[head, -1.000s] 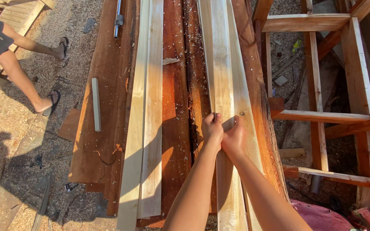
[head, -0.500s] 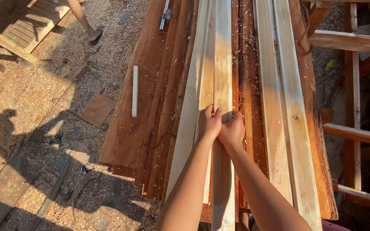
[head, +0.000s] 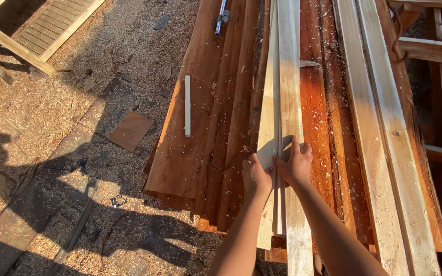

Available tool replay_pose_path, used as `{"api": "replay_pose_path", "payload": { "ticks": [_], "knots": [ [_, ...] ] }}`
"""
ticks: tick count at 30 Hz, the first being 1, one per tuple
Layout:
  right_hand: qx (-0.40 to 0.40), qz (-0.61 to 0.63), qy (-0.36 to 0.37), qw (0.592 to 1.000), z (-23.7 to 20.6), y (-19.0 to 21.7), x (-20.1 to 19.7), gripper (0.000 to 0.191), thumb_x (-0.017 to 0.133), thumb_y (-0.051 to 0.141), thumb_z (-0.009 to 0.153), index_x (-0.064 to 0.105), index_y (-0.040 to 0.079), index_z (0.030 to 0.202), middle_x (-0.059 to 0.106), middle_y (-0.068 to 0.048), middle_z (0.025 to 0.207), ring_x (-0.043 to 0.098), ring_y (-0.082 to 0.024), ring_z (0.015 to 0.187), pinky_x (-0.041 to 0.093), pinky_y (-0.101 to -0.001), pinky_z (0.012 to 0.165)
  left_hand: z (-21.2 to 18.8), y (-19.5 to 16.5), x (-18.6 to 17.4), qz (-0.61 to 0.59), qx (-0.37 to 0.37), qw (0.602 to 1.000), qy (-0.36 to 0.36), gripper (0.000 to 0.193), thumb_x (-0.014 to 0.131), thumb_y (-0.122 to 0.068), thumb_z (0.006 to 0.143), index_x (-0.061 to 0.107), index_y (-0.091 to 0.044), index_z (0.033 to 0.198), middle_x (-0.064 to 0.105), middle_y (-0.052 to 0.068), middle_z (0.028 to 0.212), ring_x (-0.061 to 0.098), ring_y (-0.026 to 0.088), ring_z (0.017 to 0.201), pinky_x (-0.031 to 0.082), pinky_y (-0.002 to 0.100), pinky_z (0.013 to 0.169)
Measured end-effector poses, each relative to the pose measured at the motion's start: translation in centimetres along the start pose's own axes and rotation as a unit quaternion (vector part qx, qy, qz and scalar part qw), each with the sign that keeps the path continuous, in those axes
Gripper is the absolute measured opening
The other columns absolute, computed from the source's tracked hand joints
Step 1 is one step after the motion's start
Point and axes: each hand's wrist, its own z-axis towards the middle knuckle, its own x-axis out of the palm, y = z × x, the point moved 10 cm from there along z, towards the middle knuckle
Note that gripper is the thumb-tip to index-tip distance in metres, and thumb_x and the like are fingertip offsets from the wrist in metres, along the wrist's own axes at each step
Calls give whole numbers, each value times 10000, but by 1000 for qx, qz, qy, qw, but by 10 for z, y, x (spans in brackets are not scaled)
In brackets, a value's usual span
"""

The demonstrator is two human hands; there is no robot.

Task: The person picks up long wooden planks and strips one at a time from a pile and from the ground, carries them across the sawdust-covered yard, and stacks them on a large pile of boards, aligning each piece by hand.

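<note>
Together, left hand [head: 257, 176] and right hand [head: 296, 164] press spread fingers on 2 pale planks [head: 282, 76]

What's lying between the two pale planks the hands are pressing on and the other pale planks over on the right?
In the head view, reddish-brown boards dusted with sawdust fill that stretch, between the pale planks under the hands and the pale planks on the right.

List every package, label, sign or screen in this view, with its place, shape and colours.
None in view: no package, label, sign or screen shows.
What shows instead: the left hand and the right hand pressed on pale planks lying on reddish-brown boards.
A short pale stick lies on the boards, left of the hands.
A flat brown square plate lies on the sawdust ground.
</note>
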Motion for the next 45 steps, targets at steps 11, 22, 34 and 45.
{"api": "replay_pose_path", "payload": {
  "ticks": [11,22,34,45],
  "knots": [
    [50,-64,-43,996,6,-44,-22,611,730,409,890,594,125,1413,437,-281,1495,420,-480,1358,348,-560,1127,1,-15,-50,-23,-79,997,-12,474,705,-271,818,544,-73,1218,617,150,1225,677,353,1078,540,491,896],
    [95,407,138,898,19,82,83,577,631,388,972,471,136,1465,585,-104,1377,651,-236,1110,538,-420,946,8,8,-137,75,-53,992,-85,529,397,-480,1043,704,-59,948,730,214,947,704,434,924,562,544,823],
    [153,458,289,827,-50,212,184,325,626,297,1023,501,26,1153,625,-117,1074,634,-219,912,580,-430,760,-8,118,-260,143,-76,984,-74,571,316,-516,1045,704,-101,989,721,192,1028,679,433,980,540,559,854],
    [190,468,279,817,-135,315,226,307,601,284,1025,468,41,1157,628,-134,1061,646,-248,896,572,-444,705,-14,198,-369,155,-94,982,-44,594,316,-554,1035,701,-109,956,718,186,956,692,414,932,549,545,831]
  ]
}}
